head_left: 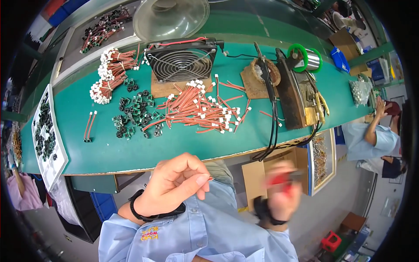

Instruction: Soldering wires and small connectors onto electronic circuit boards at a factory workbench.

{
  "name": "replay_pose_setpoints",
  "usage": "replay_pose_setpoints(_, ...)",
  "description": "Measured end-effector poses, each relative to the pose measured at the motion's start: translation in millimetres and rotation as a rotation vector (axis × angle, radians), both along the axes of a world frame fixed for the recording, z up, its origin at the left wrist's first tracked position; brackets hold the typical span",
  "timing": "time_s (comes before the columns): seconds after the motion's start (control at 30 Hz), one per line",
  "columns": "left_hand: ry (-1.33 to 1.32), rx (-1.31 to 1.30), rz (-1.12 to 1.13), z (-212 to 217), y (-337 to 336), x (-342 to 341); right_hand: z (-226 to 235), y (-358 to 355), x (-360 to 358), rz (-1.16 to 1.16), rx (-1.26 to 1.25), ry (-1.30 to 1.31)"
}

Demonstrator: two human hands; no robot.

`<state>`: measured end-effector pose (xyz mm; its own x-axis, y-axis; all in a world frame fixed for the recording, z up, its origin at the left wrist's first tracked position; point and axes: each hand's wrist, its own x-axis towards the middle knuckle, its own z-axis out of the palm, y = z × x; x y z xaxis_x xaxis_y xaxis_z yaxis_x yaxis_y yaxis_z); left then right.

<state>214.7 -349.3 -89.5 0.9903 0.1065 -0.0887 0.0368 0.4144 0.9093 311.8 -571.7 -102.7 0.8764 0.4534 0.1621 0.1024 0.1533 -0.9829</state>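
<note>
Left hand (181,185): thumb and fingertips pinched on a tiny reddish piece (211,178); slack pressure could drop it.
Right hand (283,198): curled round a motion-blurred red-and-black object (278,179); haste could knock the left.
Wires: red leads with white plastic connectors (192,109), heaped on green bench (113,150); tangling could drag neighbours.

Left hand (176,185) pinching tiny piece (210,178), blurred right hand (284,203) gripping red tool (278,179), wires (190,109), fan (182,63), green bench (100,153)
</note>
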Motion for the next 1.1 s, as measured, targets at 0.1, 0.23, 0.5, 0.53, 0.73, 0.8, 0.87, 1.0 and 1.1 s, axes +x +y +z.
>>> replay_pose_setpoints(0.1, -0.005, -0.008, 0.020, 5, -2, -6, -19, 39, -25, 0.388, -0.044, 0.254)
replay_pose_setpoints(0.23, 0.026, 0.058, 0.054, 7, 4, -19, -25, 61, -31, 0.633, -0.126, 0.208)
replay_pose_setpoints(0.5, -0.056, 0.269, 0.125, -5, 8, -37, -27, 73, -40, 0.723, -0.062, 0.223)
replay_pose_setpoints(0.53, -0.064, 0.291, 0.116, -4, 9, -38, -28, 73, -40, 0.727, -0.067, 0.224)
replay_pose_setpoints(0.73, -0.108, 0.320, 0.121, -3, 8, -38, -27, 70, -41, 0.779, -0.082, 0.309)
replay_pose_setpoints(0.8, -0.086, 0.299, 0.112, -1, 6, -38, -26, 68, -40, 0.797, -0.089, 0.365)
replay_pose_setpoints(0.87, -0.074, 0.289, 0.108, 0, 6, -38, -27, 68, -38, 0.782, -0.112, 0.285)
replay_pose_setpoints(1.0, -0.053, 0.332, 0.092, 0, 5, -38, -29, 66, -38, 0.776, -0.131, 0.271)
replay_pose_setpoints(1.1, -0.039, 0.330, 0.071, 2, 5, -36, -28, 66, -38, 0.775, -0.123, 0.275)
